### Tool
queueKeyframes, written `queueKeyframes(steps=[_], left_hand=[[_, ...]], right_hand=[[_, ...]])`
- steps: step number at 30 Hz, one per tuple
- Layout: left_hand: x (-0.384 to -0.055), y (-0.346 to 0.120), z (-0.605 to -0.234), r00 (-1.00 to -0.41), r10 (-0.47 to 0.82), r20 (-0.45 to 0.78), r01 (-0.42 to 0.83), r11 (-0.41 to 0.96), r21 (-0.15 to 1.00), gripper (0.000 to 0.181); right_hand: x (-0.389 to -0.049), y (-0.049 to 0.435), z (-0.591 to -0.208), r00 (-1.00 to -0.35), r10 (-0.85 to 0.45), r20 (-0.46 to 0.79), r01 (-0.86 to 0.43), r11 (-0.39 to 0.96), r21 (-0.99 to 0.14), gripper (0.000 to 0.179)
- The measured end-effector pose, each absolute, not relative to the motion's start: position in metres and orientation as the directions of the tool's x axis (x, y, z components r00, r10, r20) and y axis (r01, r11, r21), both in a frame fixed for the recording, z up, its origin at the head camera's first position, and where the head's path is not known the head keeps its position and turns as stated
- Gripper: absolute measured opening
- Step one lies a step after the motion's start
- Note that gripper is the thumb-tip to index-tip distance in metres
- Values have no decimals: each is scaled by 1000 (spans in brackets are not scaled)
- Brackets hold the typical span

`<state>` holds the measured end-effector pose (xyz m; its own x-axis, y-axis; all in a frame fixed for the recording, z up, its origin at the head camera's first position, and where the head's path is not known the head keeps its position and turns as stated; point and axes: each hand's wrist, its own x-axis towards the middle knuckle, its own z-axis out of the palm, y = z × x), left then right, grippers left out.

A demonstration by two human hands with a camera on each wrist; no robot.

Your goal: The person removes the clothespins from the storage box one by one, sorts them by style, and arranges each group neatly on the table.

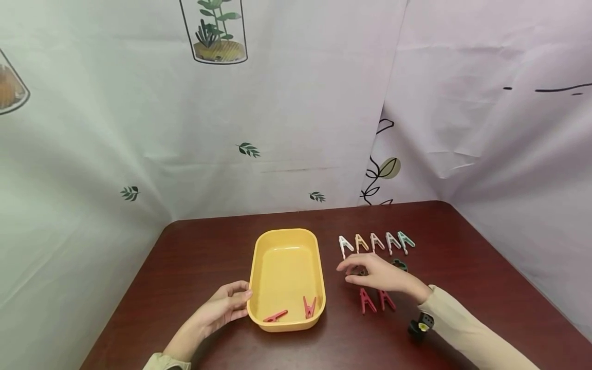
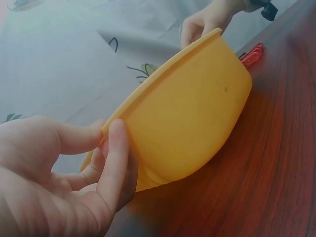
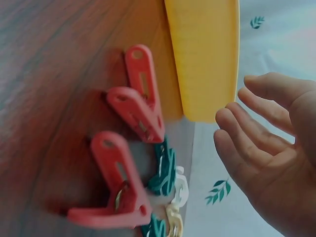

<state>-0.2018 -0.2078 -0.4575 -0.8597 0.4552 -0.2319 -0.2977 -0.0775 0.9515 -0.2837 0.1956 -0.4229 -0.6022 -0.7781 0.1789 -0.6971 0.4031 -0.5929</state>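
Observation:
A yellow plastic basin [image 1: 288, 272] stands on the table with two red clothespins inside, one lying flat [image 1: 276, 316] and one in the near right corner [image 1: 309, 307]. My left hand [image 1: 222, 308] pinches the basin's left rim between thumb and fingers, as the left wrist view shows. To the basin's right, my right hand [image 1: 379, 272] hovers over the clothespins, fingers loosely bent and holding nothing. Two red clothespins [image 3: 140, 94] [image 3: 118, 182] lie just below it. Dark green clothespins [image 3: 163, 170] lie behind them, partly hidden by the hand in the head view.
At the back right, a row of several clothespins runs from white [image 1: 345, 245] through yellow [image 1: 361, 242] and pink [image 1: 376, 241] to teal [image 1: 405, 240]. A printed cloth [image 1: 287, 113] hangs behind the dark red table [image 1: 208, 257] and along its sides.

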Motion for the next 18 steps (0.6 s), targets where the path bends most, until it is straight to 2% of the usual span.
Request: queueKeyframes(steps=[18], left_hand=[[-199,-207,-458,-865,446,-228,-294,-83,952,10]], right_hand=[[-287,153,-418,-552,-793,258,-760,350,-547,27]])
